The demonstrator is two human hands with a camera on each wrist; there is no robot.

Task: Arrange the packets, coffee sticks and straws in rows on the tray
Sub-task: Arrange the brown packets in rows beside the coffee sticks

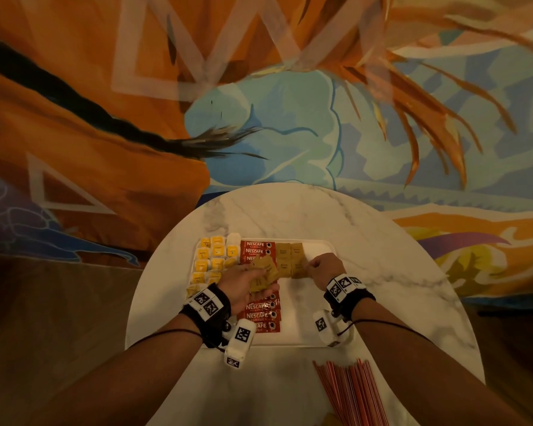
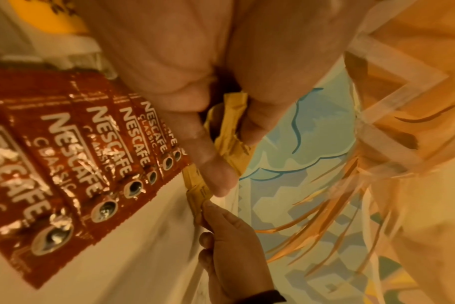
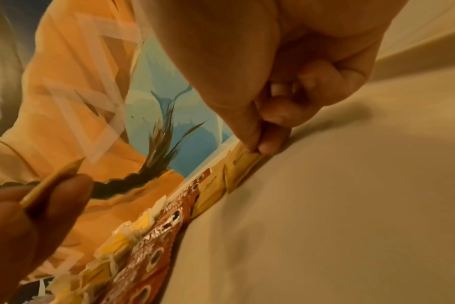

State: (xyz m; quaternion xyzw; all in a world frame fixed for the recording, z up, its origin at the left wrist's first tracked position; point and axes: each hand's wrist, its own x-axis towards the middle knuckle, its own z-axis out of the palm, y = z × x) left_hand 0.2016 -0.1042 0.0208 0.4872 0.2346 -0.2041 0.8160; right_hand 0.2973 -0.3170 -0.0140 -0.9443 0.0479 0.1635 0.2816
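A white tray (image 1: 316,248) lies on the round marble table (image 1: 290,210). Yellow packets (image 1: 211,256) fill its left side, red Nescafe coffee sticks (image 1: 259,250) form a column beside them, and brown sugar packets (image 1: 290,259) lie in rows to the right. My left hand (image 1: 246,281) holds a small stack of brown packets (image 1: 263,273) above the coffee sticks (image 2: 96,156). My right hand (image 1: 322,269) pinches the edge of a brown packet (image 3: 243,162) lying on the tray, thumb and forefinger (image 3: 269,142) together. Red straws (image 1: 351,392) lie on the table near me.
A bare stretch of tray (image 1: 302,309) shows between my wrists and to the right of the brown packets. The table edge curves close on both sides. A painted orange and blue wall (image 1: 259,103) stands behind the table.
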